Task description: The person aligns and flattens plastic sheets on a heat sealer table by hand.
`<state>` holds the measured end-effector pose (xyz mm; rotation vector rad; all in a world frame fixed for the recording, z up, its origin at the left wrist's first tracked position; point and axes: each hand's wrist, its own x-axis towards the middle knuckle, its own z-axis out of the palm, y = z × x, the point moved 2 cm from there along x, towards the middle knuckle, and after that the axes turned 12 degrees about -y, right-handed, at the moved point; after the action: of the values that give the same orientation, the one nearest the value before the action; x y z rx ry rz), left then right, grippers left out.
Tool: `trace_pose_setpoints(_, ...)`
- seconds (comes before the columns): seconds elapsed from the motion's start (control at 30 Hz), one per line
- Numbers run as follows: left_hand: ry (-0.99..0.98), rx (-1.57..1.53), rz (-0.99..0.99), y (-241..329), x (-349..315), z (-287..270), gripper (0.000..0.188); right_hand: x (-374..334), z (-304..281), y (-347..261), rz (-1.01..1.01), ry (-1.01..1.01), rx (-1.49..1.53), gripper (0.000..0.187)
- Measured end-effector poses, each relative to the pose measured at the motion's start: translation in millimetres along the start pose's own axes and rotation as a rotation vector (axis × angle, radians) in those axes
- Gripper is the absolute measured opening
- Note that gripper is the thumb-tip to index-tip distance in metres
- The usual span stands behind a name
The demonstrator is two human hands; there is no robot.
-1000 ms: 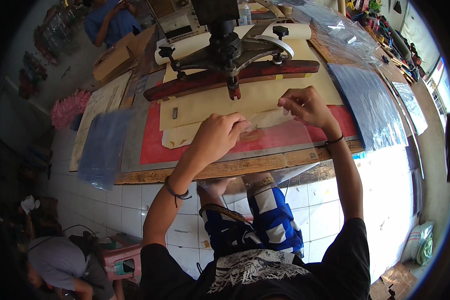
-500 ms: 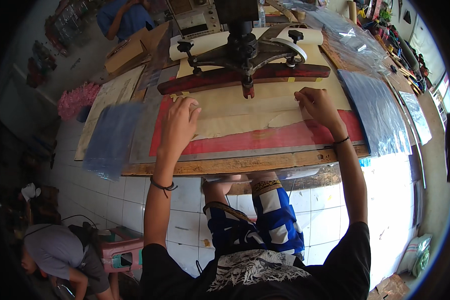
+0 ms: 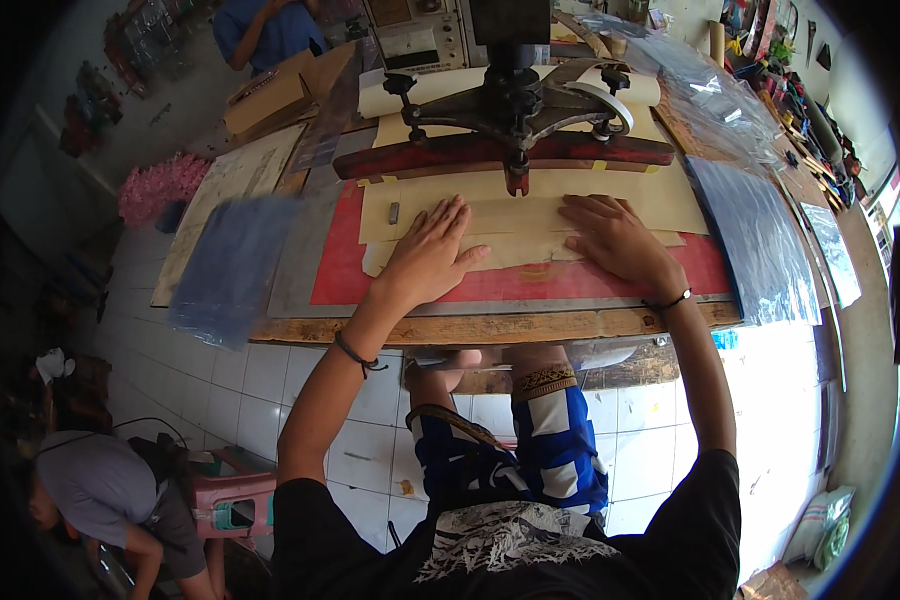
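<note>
My left hand (image 3: 432, 250) lies flat with fingers stretched out on a cream sheet (image 3: 515, 215). To its right, my right hand (image 3: 618, 240) presses flat on the same sheet, its fingers extended. A red sheet (image 3: 342, 262) shows beneath the cream one along the left and front. Beside the left fingertips lies a small grey block (image 3: 394, 213). Just beyond both hands, a long dark red bar (image 3: 410, 160) hangs under a black metal press head (image 3: 515, 110). Whether a clear film lies under my palms, I cannot tell.
Stacks of bluish clear plastic sheets lie at the left (image 3: 232, 265) and right (image 3: 760, 240). A pale roll (image 3: 375, 98) and a control box (image 3: 410, 45) stand behind the press. One person in blue is at the back; another bends by a pink stool (image 3: 232, 505).
Both hands have gone from bent, pinched fingers to flat palms on the cream sheet. My left hand has moved right, and the small grey block has come into view. The view has shifted slightly.
</note>
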<state>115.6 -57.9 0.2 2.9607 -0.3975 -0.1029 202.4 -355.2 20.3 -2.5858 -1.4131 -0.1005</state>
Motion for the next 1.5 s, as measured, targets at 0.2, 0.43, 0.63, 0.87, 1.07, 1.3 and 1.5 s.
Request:
trace_pose_setpoints(0.2, 0.009, 0.048, -0.095, -8.0, 8.7, -6.1, 0.084, 2.6, 2.7, 2.8, 0.096, -0.037, -0.034, 0.060)
trace_pose_setpoints(0.43, 0.051, 0.094, -0.141, -21.0, 10.9, -11.9, 0.095, 17.5, 4.2, 10.3, 0.138, -0.009, -0.053, 0.065)
trace_pose_setpoints(0.63, 0.071, 0.054, -0.218, -42.2, 13.3, 1.8, 0.091, 4.9, 2.7, 5.3, 0.089, -0.120, 0.050, 0.063)
trace_pose_setpoints(0.87, 0.098, 0.012, -0.201, -44.5, 20.6, -3.9, 0.086, 11.7, -0.7, 8.2, 0.078, -0.105, 0.035, 0.064)
trace_pose_setpoints(1.07, 0.167, 0.049, -0.206, -48.2, 26.2, -0.7, 0.083, 17.7, 3.7, 15.5, 0.079, -0.073, 0.063, 0.068)
trace_pose_setpoints(1.3, 0.140, 0.030, -0.239, -48.4, 23.6, -2.9, 0.080, 18.1, 4.4, 19.0, 0.095, -0.078, 0.072, 0.065)
trace_pose_setpoints(1.5, 0.167, 0.020, -0.239, -45.9, 23.4, -4.6, 0.074, 16.6, 5.9, 20.4, 0.098, -0.041, 0.073, 0.064)
